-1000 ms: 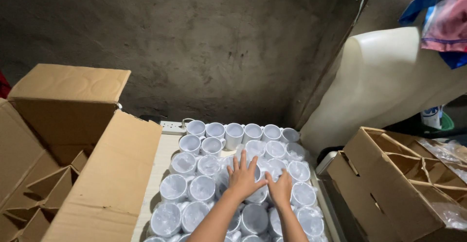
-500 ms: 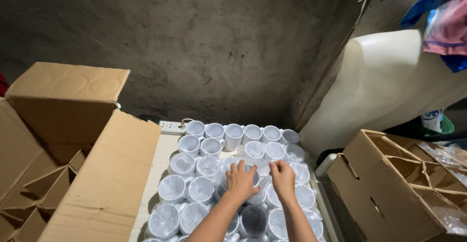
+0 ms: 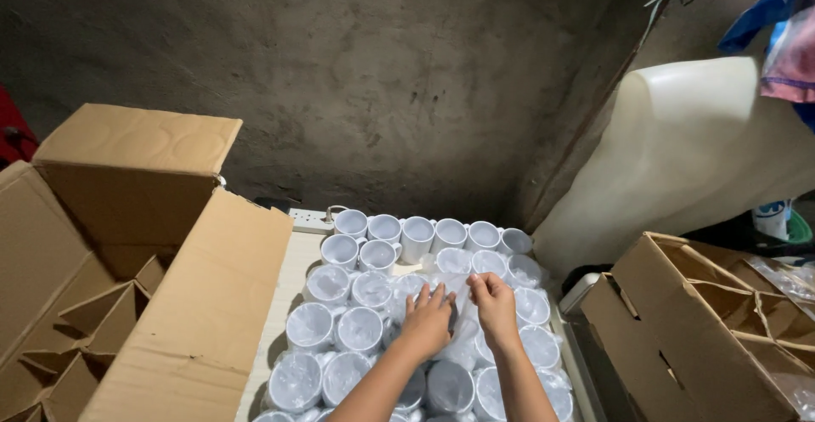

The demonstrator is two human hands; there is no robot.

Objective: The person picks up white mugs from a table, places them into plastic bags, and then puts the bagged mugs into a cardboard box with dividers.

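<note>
Left grip (image 3: 427, 324) laid flat, fingers spread and released, palm down on the clear plastic wrapping (image 3: 463, 337) over a white mug in the middle of the cluster. Right grip (image 3: 495, 303) just beside it, fingertips (image 3: 477, 284) pinched shut on a fold of that same thin plastic, lifting it slightly above the mug tops. Both forearms entering from the bottom edge, close together, nearly touching at the wrists.

Wrapped mug under the two grips sitting mid-cluster, on the pale tabletop (image 3: 293, 282), ringed by other white mugs (image 3: 361, 290) on every side. Mugs packed rim to rim in rows, mouths up; nearer ones covered in crinkled clear plastic, those in the far row (image 3: 418, 233) bare and shiny, handles showing.

White power strip (image 3: 310, 218) lying at the far left corner of the tabletop, against the rough grey concrete wall (image 3: 382, 74). Large open cardboard box (image 3: 127, 252) to the left, flaps raised, cardboard dividers (image 3: 85, 329) visible inside. Second open cardboard box (image 3: 705, 329) to the right, also with dividers and some clear plastic within. Cream-coloured plastic container (image 3: 688, 150) leaning behind that box, with coloured cloth (image 3: 785, 40) hanging above it at the upper right.
</note>
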